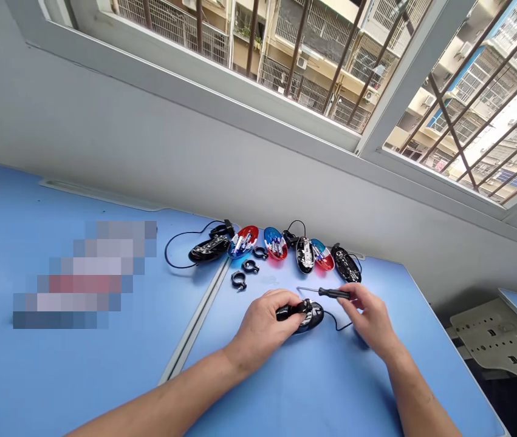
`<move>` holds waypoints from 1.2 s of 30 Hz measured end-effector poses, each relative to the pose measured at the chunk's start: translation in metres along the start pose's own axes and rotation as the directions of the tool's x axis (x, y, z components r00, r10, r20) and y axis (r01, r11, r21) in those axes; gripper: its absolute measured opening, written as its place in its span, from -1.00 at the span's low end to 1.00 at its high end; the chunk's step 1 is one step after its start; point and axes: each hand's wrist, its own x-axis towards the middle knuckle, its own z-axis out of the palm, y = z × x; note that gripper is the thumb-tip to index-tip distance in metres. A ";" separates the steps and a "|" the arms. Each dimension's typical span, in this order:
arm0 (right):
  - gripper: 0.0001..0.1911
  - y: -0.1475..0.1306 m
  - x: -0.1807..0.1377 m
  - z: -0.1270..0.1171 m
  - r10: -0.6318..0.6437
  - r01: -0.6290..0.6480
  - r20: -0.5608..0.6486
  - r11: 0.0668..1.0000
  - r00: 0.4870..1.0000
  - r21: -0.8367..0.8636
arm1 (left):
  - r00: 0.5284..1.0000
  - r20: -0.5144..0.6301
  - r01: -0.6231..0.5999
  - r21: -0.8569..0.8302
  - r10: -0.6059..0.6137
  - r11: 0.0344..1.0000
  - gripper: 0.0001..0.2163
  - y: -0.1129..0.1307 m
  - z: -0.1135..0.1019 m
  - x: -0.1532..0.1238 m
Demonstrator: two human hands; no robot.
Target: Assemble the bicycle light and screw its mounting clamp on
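Note:
My left hand point(267, 325) is closed on a black oval casing point(315, 317) with whitish inner parts, low over the blue table. A small black clamp-like piece point(304, 304) sits on top of the casing near my fingertips; my hand partly hides both. A thin black cable runs from the casing to the right. In my right hand point(370, 312), thumb and fingers grip the handle end of a screwdriver point(331, 293) with a black handle. Its thin metal shaft points left, behind the casing and apart from it.
Beyond my hands, several oval shells line the back: black ones like one far-left shell point(208, 249), and a red-and-blue shell point(243, 241) holding batteries. Black ring clamps point(239, 280) lie left of centre. A seam point(198, 321) crosses the table. One blurred patch covers the left side.

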 end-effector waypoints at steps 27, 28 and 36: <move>-0.75 -0.060 0.055 -0.016 -0.203 0.227 -0.117 0.938 0.972 0.263 | 0.989 0.131 -0.067 -0.061 0.075 0.996 -0.84 -0.006 -0.008 0.004; -0.74 -0.060 0.055 -0.015 -0.217 0.238 -0.104 0.933 0.971 0.272 | 0.987 0.143 -0.072 -0.060 0.079 0.996 -0.84 -0.006 -0.009 0.005; -0.74 -0.060 0.054 -0.016 -0.244 0.249 -0.060 0.900 0.968 0.358 | 0.961 0.236 -0.145 -0.008 0.142 0.989 -0.84 -0.004 -0.016 0.010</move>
